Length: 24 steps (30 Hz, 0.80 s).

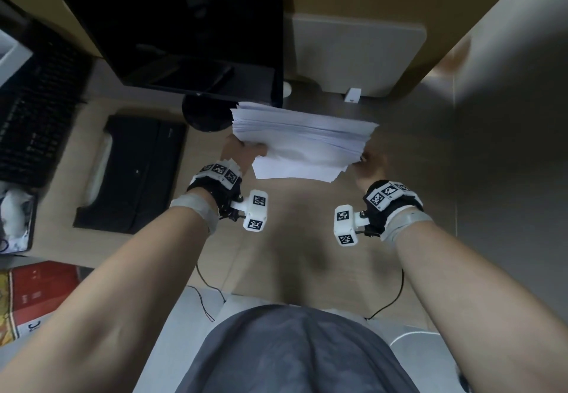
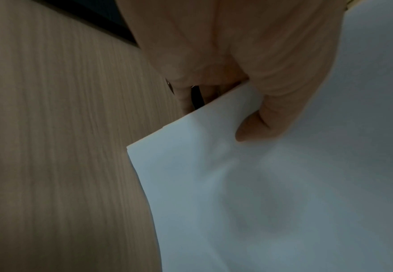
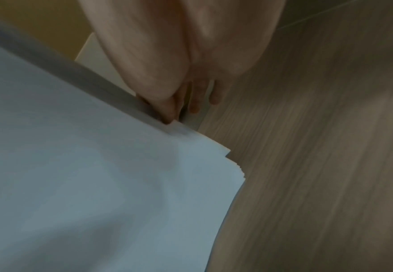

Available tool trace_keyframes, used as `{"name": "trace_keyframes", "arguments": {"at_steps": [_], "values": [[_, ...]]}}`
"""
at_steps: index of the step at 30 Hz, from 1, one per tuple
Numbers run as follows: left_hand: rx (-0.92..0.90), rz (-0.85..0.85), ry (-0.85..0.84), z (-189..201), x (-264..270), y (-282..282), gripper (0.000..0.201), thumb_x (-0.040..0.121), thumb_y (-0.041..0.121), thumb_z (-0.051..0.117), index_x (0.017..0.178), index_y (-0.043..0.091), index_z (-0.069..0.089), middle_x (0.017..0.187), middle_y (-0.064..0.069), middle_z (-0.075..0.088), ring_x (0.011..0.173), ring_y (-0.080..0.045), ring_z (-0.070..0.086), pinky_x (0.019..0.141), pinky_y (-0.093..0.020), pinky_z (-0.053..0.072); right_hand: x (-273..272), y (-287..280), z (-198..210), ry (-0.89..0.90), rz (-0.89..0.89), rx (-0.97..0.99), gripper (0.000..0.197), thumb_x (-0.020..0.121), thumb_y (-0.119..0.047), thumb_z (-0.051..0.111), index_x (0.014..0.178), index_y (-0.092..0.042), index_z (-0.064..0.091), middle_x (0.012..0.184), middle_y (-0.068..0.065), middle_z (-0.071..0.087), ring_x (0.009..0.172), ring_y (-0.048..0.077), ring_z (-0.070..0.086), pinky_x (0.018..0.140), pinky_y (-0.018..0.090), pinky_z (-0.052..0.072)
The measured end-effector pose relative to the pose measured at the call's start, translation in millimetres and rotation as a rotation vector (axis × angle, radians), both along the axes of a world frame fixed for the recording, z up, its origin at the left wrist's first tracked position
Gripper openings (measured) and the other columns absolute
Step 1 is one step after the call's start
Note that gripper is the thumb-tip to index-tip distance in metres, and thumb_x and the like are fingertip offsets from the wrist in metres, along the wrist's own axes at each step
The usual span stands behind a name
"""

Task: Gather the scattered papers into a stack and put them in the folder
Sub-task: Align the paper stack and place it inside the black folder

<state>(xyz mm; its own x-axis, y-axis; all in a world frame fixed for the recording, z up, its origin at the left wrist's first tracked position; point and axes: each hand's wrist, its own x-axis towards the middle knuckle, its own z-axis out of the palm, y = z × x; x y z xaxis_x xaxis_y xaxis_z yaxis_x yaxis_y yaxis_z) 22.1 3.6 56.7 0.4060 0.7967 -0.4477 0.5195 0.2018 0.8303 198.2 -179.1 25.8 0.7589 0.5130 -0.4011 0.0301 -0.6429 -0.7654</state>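
We grip the paper stack [image 1: 302, 140] between left hand [image 1: 242, 151] and right hand [image 1: 370, 166], long axis spanning them, above the desk [image 1: 292, 239]; the black folder [image 1: 135, 171] lies nearer our left hand.

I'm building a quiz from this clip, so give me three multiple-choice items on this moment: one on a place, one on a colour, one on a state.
1. Where is the black folder?
A. On the desk, to the left of the left hand
B. Under the paper stack
C. On the person's lap

2. What colour are the papers?
A. Yellow
B. White
C. Pink

3. How is the paper stack held?
A. Lying flat, untouched
B. By the right hand alone
C. By both hands, one at each side

Answers:
1 A: the black folder lies on the desk, left of the left hand.
2 B: the paper stack is plain white.
3 C: the left hand's thumb presses on one side, and the right hand grips the other.
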Motion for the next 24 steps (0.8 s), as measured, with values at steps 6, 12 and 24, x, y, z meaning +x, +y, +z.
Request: {"name": "trace_keyframes", "arguments": {"at_steps": [6,12,24], "values": [[0.024,-0.025,0.039,-2,-3,-3,0.031,0.071,-0.002,0.071,0.099,0.003,0.06,0.091,-0.007,0.063,0.082,-0.022,0.059,0.065,-0.026,0.048,-6,5,8,-0.02,0.17,-0.173,0.033,0.093,-0.002,0.055,0.126,-0.002,0.052,0.118,0.013,0.06,0.115,0.031,0.055,0.088,0.027,0.04],[0.031,-0.003,0.031,3,2,-7,0.046,0.074,-0.002,0.072,0.117,0.003,0.057,0.098,-0.003,0.063,0.083,-0.016,0.058,0.064,-0.019,0.044,-7,-1,3,0.061,0.192,-0.125,0.055,0.079,0.004,0.071,0.129,-0.003,0.049,0.108,0.003,0.059,0.103,0.024,0.059,0.064,0.008,0.037],[-0.023,-0.017,0.039,-1,7,-4,0.037,0.07,-0.007,0.071,0.1,0.01,0.057,0.099,-0.009,0.063,0.088,-0.025,0.059,0.078,-0.034,0.048,-12,20,17,0.296,-0.012,0.064,0.029,0.08,-0.004,0.066,0.109,-0.009,0.064,0.093,-0.006,0.061,0.073,-0.005,0.054,0.045,0.0,0.038]]}}
